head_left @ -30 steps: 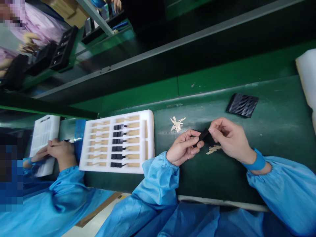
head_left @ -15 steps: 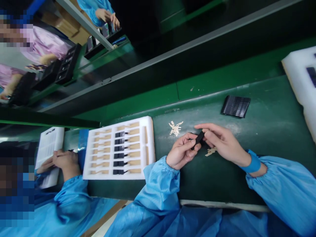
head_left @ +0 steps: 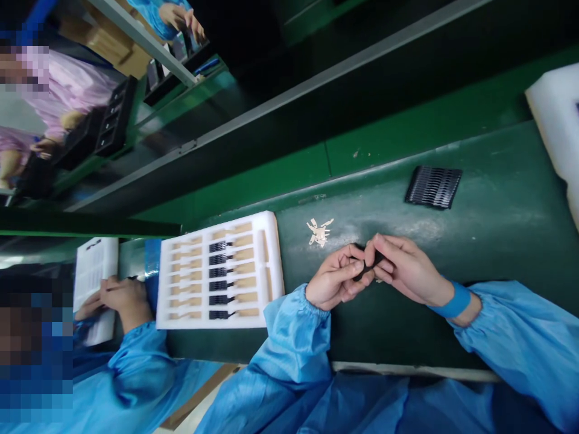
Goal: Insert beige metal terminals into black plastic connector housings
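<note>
From here I see my left hand (head_left: 337,278) and right hand (head_left: 409,268) drawn closer together than in the last frame. The right hand's fingers (head_left: 384,252), stretched out before, now curl in against the left hand's, and both hands are closed around a small black plastic part (head_left: 367,272), mostly hidden between them. It is held over the dark green bench (head_left: 474,253), near a white foam tray (head_left: 274,283) and a small pile of tan strips (head_left: 319,232).

The right hand (head_left: 409,268) has curled in from its earlier long, straight-fingered reach; it now meets the left hand (head_left: 337,277) around the small black part (head_left: 367,270); that part, once plainly showing, is now mostly hidden between them.
</note>
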The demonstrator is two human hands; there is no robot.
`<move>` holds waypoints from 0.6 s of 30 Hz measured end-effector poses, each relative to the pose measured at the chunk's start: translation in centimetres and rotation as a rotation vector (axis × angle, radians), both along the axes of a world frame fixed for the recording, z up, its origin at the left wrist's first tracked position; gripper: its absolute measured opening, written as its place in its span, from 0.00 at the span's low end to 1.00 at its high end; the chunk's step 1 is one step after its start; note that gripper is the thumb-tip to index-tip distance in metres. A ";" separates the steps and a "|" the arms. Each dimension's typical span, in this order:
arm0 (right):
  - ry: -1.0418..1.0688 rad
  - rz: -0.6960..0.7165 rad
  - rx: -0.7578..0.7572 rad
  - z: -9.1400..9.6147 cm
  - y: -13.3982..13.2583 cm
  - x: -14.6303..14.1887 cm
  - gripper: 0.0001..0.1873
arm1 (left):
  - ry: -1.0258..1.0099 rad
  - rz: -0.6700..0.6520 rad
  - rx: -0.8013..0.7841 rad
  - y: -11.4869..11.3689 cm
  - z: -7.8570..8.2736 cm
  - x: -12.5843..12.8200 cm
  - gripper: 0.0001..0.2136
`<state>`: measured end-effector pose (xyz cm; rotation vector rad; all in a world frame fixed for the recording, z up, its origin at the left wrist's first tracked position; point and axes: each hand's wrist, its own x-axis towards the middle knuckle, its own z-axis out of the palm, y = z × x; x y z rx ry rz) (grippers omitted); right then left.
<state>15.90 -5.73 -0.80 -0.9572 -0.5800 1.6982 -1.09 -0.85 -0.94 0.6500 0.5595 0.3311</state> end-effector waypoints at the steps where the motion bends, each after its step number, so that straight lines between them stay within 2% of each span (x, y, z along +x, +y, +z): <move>1: 0.013 -0.001 -0.012 -0.1 0.1 0.1 0.26 | -0.002 -0.001 -0.008 0.0 0.0 0.1 0.17; 5: -0.025 -0.003 0.043 -0.4 0.1 0.5 0.29 | 0.021 0.037 -0.019 0.0 0.1 0.2 0.17; 9: -0.289 0.033 0.164 -0.6 -0.4 0.5 0.23 | 0.015 0.071 -0.016 -0.1 -0.4 0.1 0.22; 13: -0.496 0.014 0.180 -0.6 -0.6 0.1 0.20 | 0.013 0.108 -0.033 -0.1 -0.7 0.1 0.21; 15: -0.564 0.021 0.199 -0.6 -0.4 0.1 0.19 | 0.021 0.131 0.005 0.0 -0.7 0.1 0.21; 18: -0.649 0.033 0.239 -0.6 -0.2 0.4 0.19 | 0.075 0.193 0.142 0.1 -0.5 0.1 0.21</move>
